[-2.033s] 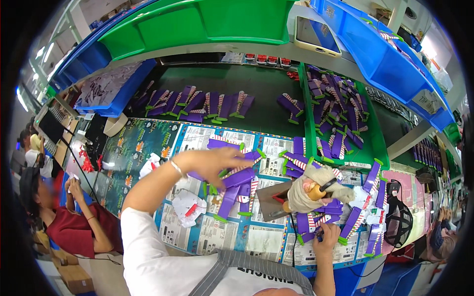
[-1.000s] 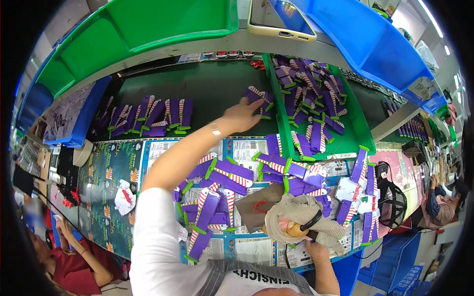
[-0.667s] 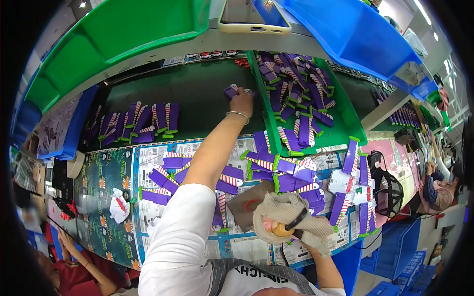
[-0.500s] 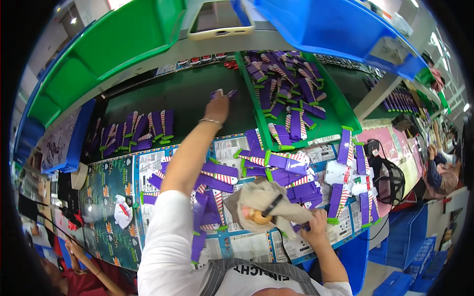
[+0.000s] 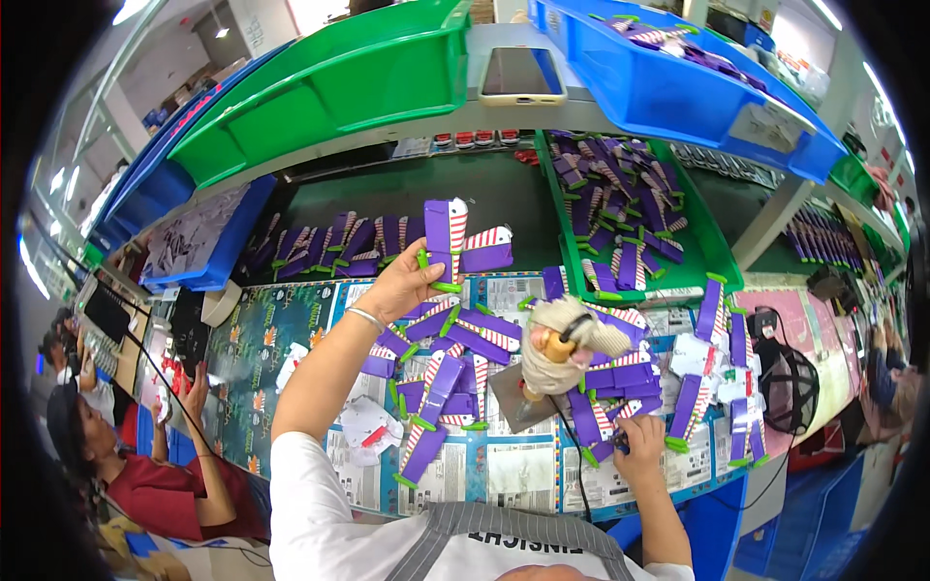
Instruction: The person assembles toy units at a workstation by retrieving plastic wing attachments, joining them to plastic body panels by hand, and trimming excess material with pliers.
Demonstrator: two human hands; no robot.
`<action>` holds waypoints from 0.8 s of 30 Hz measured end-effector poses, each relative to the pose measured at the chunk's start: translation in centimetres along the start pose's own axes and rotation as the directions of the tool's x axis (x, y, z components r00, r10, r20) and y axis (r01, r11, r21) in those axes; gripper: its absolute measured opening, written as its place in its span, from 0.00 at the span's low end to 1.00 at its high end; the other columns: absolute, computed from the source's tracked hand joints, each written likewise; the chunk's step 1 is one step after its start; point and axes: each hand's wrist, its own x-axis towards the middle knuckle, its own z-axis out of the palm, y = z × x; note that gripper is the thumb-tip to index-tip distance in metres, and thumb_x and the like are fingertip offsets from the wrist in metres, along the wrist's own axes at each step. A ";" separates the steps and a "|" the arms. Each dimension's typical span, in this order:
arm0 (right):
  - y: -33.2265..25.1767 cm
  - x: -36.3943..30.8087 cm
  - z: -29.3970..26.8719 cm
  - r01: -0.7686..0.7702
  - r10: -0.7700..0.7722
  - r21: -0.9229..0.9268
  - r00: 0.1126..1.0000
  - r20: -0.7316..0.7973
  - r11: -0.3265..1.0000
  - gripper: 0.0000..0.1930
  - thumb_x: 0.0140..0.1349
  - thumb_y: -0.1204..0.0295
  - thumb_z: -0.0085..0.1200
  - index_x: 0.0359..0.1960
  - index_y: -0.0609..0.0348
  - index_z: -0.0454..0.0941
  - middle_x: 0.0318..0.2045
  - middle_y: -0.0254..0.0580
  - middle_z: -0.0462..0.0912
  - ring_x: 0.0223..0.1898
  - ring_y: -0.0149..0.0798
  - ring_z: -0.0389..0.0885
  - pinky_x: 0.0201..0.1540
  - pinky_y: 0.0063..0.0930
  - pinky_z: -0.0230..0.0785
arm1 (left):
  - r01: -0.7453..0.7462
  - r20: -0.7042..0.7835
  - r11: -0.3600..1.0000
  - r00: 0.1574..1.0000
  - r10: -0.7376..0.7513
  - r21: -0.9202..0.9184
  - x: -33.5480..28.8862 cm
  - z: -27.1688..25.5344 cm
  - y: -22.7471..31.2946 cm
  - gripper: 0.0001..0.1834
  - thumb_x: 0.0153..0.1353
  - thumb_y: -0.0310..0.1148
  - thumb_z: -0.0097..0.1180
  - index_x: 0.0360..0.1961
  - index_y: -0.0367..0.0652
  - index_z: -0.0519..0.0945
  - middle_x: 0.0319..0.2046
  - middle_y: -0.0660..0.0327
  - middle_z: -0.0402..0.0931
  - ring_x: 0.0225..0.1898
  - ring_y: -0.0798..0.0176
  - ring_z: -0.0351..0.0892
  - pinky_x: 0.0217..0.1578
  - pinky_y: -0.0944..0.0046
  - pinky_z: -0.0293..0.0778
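While a row of purple pieces lies at upper left, the left hand grips flat purple plastic toy parts with red-striped ends mid-frame: light, stiff, likely best pinched mid-body. Lower right, the right hand pinches a small purple piece on the surface.

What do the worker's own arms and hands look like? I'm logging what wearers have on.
Both forearms are bare and both hands ungloved. The left hand has a thin silver bracelet at its wrist; a short white sleeve covers the upper arm. The right hand shows no jewellery.
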 end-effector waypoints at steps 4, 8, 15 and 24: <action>-0.2 0.4 -0.4 0.007 -0.007 0.001 1.000 0.008 1.000 0.24 0.29 0.79 0.55 0.37 0.54 0.75 0.29 0.39 0.70 0.34 0.45 0.70 0.39 0.40 0.60 | 0.068 0.083 0.998 0.994 -0.069 0.010 1.6 2.6 -1.5 0.20 0.60 0.26 0.55 0.53 0.47 0.66 0.44 0.63 0.75 0.46 0.63 0.77 0.47 0.62 0.75; 0.5 0.5 -0.3 0.000 0.001 -0.021 1.000 0.028 1.000 0.24 0.30 0.76 0.58 0.38 0.54 0.75 0.30 0.39 0.71 0.36 0.45 0.70 0.41 0.40 0.61 | 0.143 0.240 0.987 0.958 -0.157 0.072 5.6 6.2 -4.0 0.27 0.55 0.28 0.60 0.57 0.45 0.66 0.42 0.60 0.77 0.44 0.63 0.78 0.48 0.60 0.74; 0.8 0.6 -0.5 0.010 -0.010 -0.016 1.000 0.004 1.000 0.23 0.34 0.77 0.58 0.39 0.53 0.75 0.32 0.37 0.71 0.37 0.43 0.71 0.42 0.38 0.62 | 0.252 0.378 0.832 0.799 -0.467 0.495 8.9 15.0 -7.6 0.19 0.61 0.34 0.55 0.53 0.47 0.70 0.46 0.67 0.74 0.46 0.68 0.74 0.46 0.62 0.74; 0.1 -0.1 -0.9 0.149 -0.149 -0.011 0.986 -0.072 0.989 0.25 0.32 0.76 0.55 0.40 0.54 0.76 0.35 0.36 0.74 0.39 0.41 0.72 0.44 0.37 0.63 | 0.214 0.299 0.780 0.838 -0.456 0.588 7.8 12.9 -3.9 0.21 0.58 0.35 0.60 0.51 0.42 0.71 0.43 0.66 0.73 0.44 0.71 0.72 0.44 0.68 0.71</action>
